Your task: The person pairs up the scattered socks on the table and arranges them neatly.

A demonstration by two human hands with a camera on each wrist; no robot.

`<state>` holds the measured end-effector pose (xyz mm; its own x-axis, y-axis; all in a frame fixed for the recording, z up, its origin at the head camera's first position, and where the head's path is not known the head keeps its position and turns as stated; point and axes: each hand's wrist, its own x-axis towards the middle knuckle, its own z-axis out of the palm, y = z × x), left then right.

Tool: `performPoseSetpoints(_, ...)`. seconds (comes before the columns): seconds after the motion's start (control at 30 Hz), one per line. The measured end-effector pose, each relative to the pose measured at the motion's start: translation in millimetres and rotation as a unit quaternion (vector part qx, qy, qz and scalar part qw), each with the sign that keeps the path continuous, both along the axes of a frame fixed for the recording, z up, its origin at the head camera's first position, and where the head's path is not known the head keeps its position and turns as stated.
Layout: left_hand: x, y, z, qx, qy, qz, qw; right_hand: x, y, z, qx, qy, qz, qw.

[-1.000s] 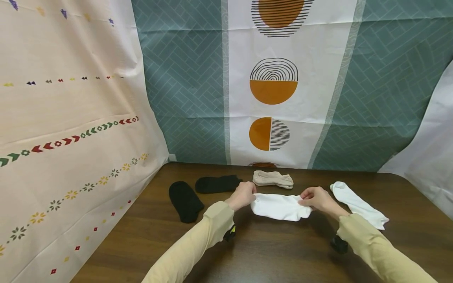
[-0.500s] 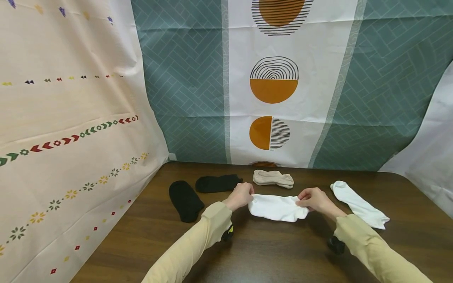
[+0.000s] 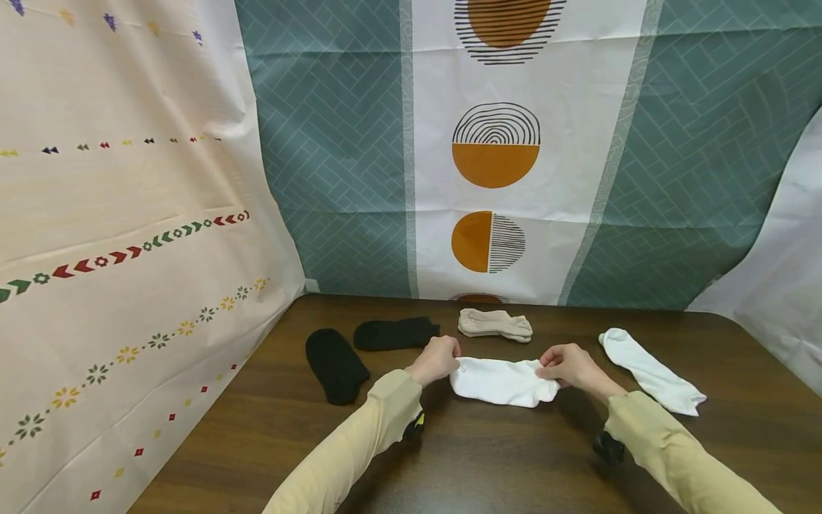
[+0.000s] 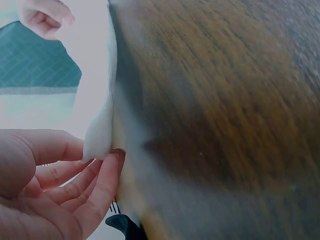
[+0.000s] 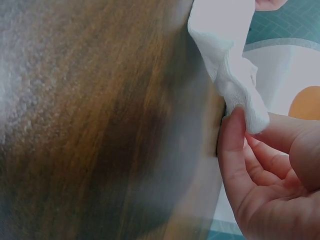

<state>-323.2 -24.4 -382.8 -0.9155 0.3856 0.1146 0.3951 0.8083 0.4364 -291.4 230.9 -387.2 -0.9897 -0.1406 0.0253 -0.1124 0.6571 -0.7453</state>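
Stretched between both hands is a white sock (image 3: 501, 380), held lengthwise from left to right close over the brown table. My left hand (image 3: 438, 359) pinches its left end; in the left wrist view the thumb and fingertips (image 4: 112, 165) meet on the sock's edge. At the other end, my right hand (image 3: 571, 368) pinches the cuff, and the right wrist view has the sock (image 5: 225, 45) bunched at the fingertips. A second white sock (image 3: 651, 371) lies flat and slanted to the right of my right hand.
Behind the held sock lies a folded beige sock pair (image 3: 494, 325). Two black socks, one crosswise (image 3: 394, 334) and one slanted (image 3: 336, 365), lie on the left of the table (image 3: 488, 464). Patterned curtains (image 3: 334, 178) hang along the back and left edges.
Both hands have shifted slightly left and then a little lower with the white sock, which stays pinched at both ends. The other socks have not moved.
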Motion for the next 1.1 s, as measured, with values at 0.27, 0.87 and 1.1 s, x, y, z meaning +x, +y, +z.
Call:
performPoseSetpoints(0.27, -0.1, -1.9, -2.6, 0.001, 0.006, -0.006, 1.0000, -1.8, -0.3, -3.0, 0.007, -0.003, -0.005, 1.000)
performPoseSetpoints(0.87, -2.6, -1.4, -8.0, 0.003, -0.003, -0.005, 1.0000, -1.6, 0.6, -5.7, 0.025, -0.010, -0.002, 1.000)
performPoseSetpoints(1.1, -2.5, -0.9, -7.6, -0.002, -0.009, -0.003, 1.0000, -3.0, -0.6, -7.4, 0.036, -0.009, -0.008, 0.999)
